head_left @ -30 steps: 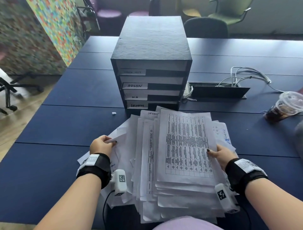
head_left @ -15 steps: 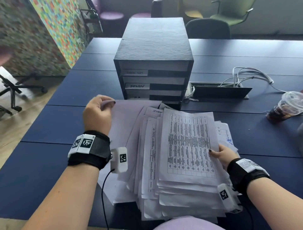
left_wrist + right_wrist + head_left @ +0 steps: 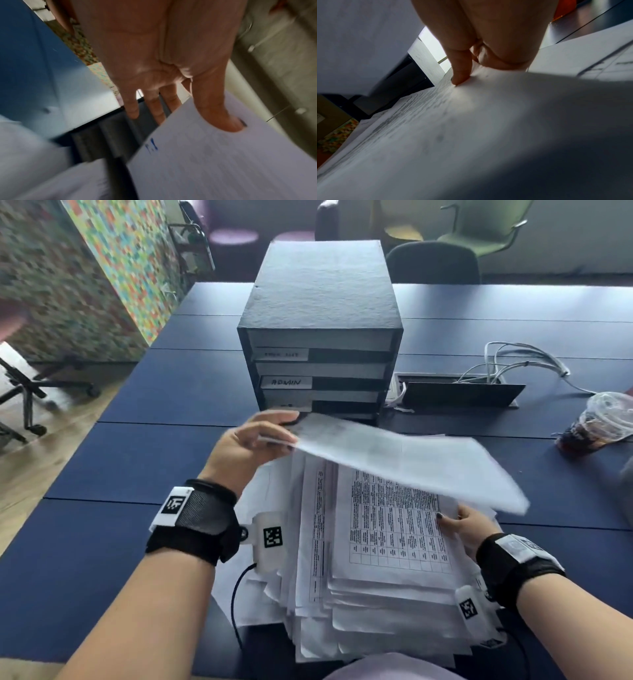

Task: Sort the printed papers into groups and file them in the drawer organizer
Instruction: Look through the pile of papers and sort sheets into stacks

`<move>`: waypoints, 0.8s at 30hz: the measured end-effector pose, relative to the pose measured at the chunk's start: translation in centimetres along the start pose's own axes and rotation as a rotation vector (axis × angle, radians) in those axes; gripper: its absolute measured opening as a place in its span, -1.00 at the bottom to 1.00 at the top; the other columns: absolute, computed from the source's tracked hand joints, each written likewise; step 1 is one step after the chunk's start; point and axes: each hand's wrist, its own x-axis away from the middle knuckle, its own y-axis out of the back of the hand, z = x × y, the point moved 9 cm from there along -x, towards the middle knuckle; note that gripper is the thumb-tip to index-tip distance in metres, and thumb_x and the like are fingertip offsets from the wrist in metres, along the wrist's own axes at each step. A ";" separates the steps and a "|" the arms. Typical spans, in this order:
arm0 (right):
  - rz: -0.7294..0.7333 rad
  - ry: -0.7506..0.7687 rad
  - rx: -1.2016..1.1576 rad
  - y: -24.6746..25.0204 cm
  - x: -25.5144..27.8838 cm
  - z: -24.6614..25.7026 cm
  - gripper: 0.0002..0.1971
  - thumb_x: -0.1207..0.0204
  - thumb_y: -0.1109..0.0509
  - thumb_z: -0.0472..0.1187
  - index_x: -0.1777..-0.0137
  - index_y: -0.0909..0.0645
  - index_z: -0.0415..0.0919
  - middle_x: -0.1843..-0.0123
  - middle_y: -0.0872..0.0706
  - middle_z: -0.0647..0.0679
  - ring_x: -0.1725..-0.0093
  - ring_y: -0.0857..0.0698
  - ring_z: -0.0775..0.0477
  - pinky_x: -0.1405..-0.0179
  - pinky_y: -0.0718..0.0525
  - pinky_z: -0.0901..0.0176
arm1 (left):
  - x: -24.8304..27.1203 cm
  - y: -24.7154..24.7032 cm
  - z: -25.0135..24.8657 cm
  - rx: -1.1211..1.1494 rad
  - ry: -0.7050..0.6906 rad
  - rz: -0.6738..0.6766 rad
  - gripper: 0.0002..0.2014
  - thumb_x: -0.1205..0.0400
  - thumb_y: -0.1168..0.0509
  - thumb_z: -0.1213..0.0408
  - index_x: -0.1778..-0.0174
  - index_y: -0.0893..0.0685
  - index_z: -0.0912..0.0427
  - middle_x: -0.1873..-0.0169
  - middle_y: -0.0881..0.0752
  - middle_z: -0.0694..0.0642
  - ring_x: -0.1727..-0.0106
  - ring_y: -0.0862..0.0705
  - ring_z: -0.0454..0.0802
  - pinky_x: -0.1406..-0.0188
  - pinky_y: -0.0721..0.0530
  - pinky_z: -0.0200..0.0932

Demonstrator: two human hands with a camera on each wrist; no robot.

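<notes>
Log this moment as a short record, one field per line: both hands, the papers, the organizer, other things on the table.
left hand: pinches one sheet, raised over the paper pile
right hand: grips the paper pile's right edge, thumb on top
paper pile: loose, fanned, a page with a printed grid on top
drawer organizer: behind the pile, labelled drawers, one reads ADMIN
also on table: iced drink cup, white cables

Lifted sheet motion-blurred, drawer organizer lower labels hidden, cup edge-cropped
</notes>
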 end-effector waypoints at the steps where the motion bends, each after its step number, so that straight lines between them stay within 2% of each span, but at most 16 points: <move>1: -0.013 -0.019 -0.041 0.0 0.5 0.2 -0.87 -0.58 -0.27 -0.36 -0.05 -0.61 -0.34 0.21 -0.75 -0.21 0.10 -0.71 -0.19 0.03 -0.69 -0.07 | 0.3 0.5 2.3 -0.053 0.100 -0.003 -0.82 -0.30 -0.46 0.47 0.42 -0.82 0.07 -0.17 -0.71 0.07 -0.13 -0.70 -0.12 -0.02 -0.68 -0.30; 2: -0.026 -0.004 -0.051 0.0 0.7 0.5 -0.86 -0.59 -0.22 -0.44 0.05 -0.61 -0.30 0.18 -0.74 -0.27 0.23 -0.71 -0.05 0.15 -0.70 0.12 | 0.7 1.3 4.6 -0.117 0.190 -0.015 -0.76 -0.33 -0.46 0.52 0.42 -0.82 0.03 -0.22 -0.68 0.07 -0.20 -0.67 -0.11 -0.09 -0.68 -0.27; 3: -0.038 0.033 -0.037 0.0 0.8 0.9 -0.83 -0.56 -0.23 -0.50 0.10 -0.60 -0.28 0.11 -0.72 -0.31 0.34 -0.70 0.06 0.21 -0.69 0.20 | 1.1 2.1 6.7 -0.174 0.265 -0.025 -0.68 -0.37 -0.45 0.58 0.43 -0.83 0.00 -0.24 -0.67 0.07 -0.24 -0.64 -0.08 -0.17 -0.67 -0.22; 4: -0.038 0.068 -0.020 -0.1 0.7 1.0 -0.85 -0.53 -0.28 -0.53 0.06 -0.62 -0.32 0.09 -0.72 -0.31 0.38 -0.70 0.09 0.14 -0.70 0.16 | 1.7 2.9 8.6 -0.218 0.335 -0.052 -0.60 -0.42 -0.39 0.66 0.43 -0.83 0.00 -0.20 -0.68 0.09 -0.24 -0.64 -0.04 -0.22 -0.66 -0.17; 5: -0.032 0.074 -0.027 -0.3 0.8 1.0 -0.86 -0.50 -0.33 -0.51 -0.03 -0.62 -0.39 0.13 -0.73 -0.25 0.36 -0.70 0.02 0.02 -0.70 0.01 | 2.4 3.8 10.4 -0.231 0.404 -0.097 -0.55 -0.46 -0.30 0.73 0.42 -0.83 0.04 -0.12 -0.70 0.12 -0.17 -0.66 0.00 -0.21 -0.67 -0.13; 7: -0.026 0.068 -0.058 -0.4 0.4 0.5 -0.81 -0.50 -0.37 -0.45 -0.09 -0.60 -0.35 0.23 -0.73 -0.10 0.26 -0.68 -0.15 -0.15 -0.64 -0.25 | 3.9 5.2 13.0 -0.157 0.545 -0.226 -0.52 -0.52 -0.08 0.76 0.32 -0.76 0.15 0.04 -0.72 0.21 0.11 -0.75 0.00 0.03 -0.77 -0.11; 9: -0.018 0.049 -0.062 -0.4 0.7 0.6 -0.82 -0.50 -0.37 -0.44 -0.08 -0.59 -0.27 0.24 -0.73 -0.08 0.22 -0.67 -0.19 -0.16 -0.63 -0.29 | 5.2 5.7 14.4 -0.049 0.641 -0.331 -0.58 -0.57 0.00 0.71 0.11 -0.67 0.17 0.13 -0.71 0.27 0.36 -0.77 0.02 0.32 -0.80 -0.09; 12: 0.002 0.046 -0.083 -0.6 1.2 0.9 -0.83 -0.51 -0.36 -0.43 -0.06 -0.58 -0.26 0.21 -0.72 -0.14 0.23 -0.68 -0.19 -0.02 -0.68 -0.16 | 6.2 6.4 15.2 0.030 0.716 -0.459 -0.76 -0.71 -0.05 0.45 -0.19 -0.53 0.13 0.10 -0.68 0.33 0.32 -0.73 0.22 0.38 -0.80 0.09; 13: 0.013 0.039 -0.096 -0.7 1.3 1.1 -0.84 -0.51 -0.36 -0.43 -0.06 -0.58 -0.25 0.19 -0.73 -0.17 0.21 -0.68 -0.20 0.01 -0.68 -0.14 | 6.5 6.4 15.2 0.067 0.738 -0.488 -0.80 -0.75 -0.06 0.28 -0.21 -0.52 0.15 0.08 -0.68 0.33 0.28 -0.73 0.26 0.36 -0.79 0.12; 15: 0.021 0.029 -0.108 -0.8 1.3 1.0 -0.85 -0.51 -0.37 -0.42 -0.03 -0.59 -0.23 0.16 -0.73 -0.21 0.16 -0.70 -0.25 -0.04 -0.67 -0.20 | 6.7 6.0 15.6 0.119 0.781 -0.485 -0.66 -0.74 -0.07 -0.02 -0.16 -0.57 0.16 0.07 -0.71 0.31 0.21 -0.74 0.28 0.34 -0.79 0.13; 16: 0.022 0.024 -0.113 -0.8 1.2 1.0 -0.86 -0.51 -0.37 -0.41 -0.01 -0.60 -0.21 0.14 -0.74 -0.22 0.14 -0.70 -0.27 -0.07 -0.66 -0.24 | 6.5 5.6 15.6 0.101 0.788 -0.451 -0.65 -0.72 -0.11 -0.06 -0.14 -0.57 0.14 0.05 -0.72 0.30 0.19 -0.75 0.27 0.35 -0.79 0.13; 17: 0.022 0.015 -0.118 -0.7 1.4 1.0 -0.87 -0.52 -0.36 -0.41 0.01 -0.60 -0.19 0.14 -0.73 -0.23 0.12 -0.70 -0.28 -0.09 -0.65 -0.27 | 6.3 5.3 15.5 0.038 0.778 -0.406 -0.71 -0.70 -0.17 -0.01 -0.16 -0.56 0.13 0.02 -0.72 0.28 0.17 -0.76 0.26 0.35 -0.80 0.12; 18: 0.018 0.009 -0.120 -0.7 1.2 0.9 -0.87 -0.52 -0.36 -0.41 -0.01 -0.60 -0.20 0.13 -0.73 -0.23 0.11 -0.69 -0.29 -0.12 -0.64 -0.29 | 6.0 5.2 15.3 -0.055 0.763 -0.364 -0.79 -0.70 -0.22 0.14 -0.18 -0.53 0.15 -0.01 -0.71 0.27 0.17 -0.76 0.23 0.36 -0.80 0.12; 20: 0.018 0.002 -0.096 -0.6 0.9 0.7 -0.79 -0.53 -0.36 -0.38 -0.16 -0.58 -0.25 0.09 -0.73 -0.24 0.05 -0.70 -0.32 -0.16 -0.62 -0.36 | 5.6 5.3 15.1 -0.201 0.744 -0.335 -0.86 -0.70 -0.15 0.45 -0.09 -0.52 0.16 0.02 -0.71 0.27 0.20 -0.76 0.18 0.38 -0.80 0.12; 22: 0.027 0.003 -0.076 -0.6 0.5 0.7 -0.69 -0.54 -0.35 -0.38 -0.27 -0.53 -0.29 0.06 -0.72 -0.25 0.03 -0.69 -0.33 -0.16 -0.61 -0.41 | 4.9 5.5 14.8 -0.277 0.698 -0.322 -0.70 -0.66 0.00 0.58 0.09 -0.51 0.09 0.12 -0.70 0.25 0.25 -0.73 0.13 0.45 -0.77 0.03; 24: 0.048 0.007 -0.099 -0.6 0.8 1.0 -0.68 -0.55 -0.31 -0.41 -0.30 -0.50 -0.33 0.09 -0.71 -0.24 0.10 -0.69 -0.30 -0.04 -0.69 -0.32 | 4.2 5.6 14.2 -0.356 0.648 -0.294 -0.59 -0.58 0.10 0.64 0.17 -0.52 0.07 0.26 -0.67 0.19 0.34 -0.65 0.08 0.50 -0.68 -0.11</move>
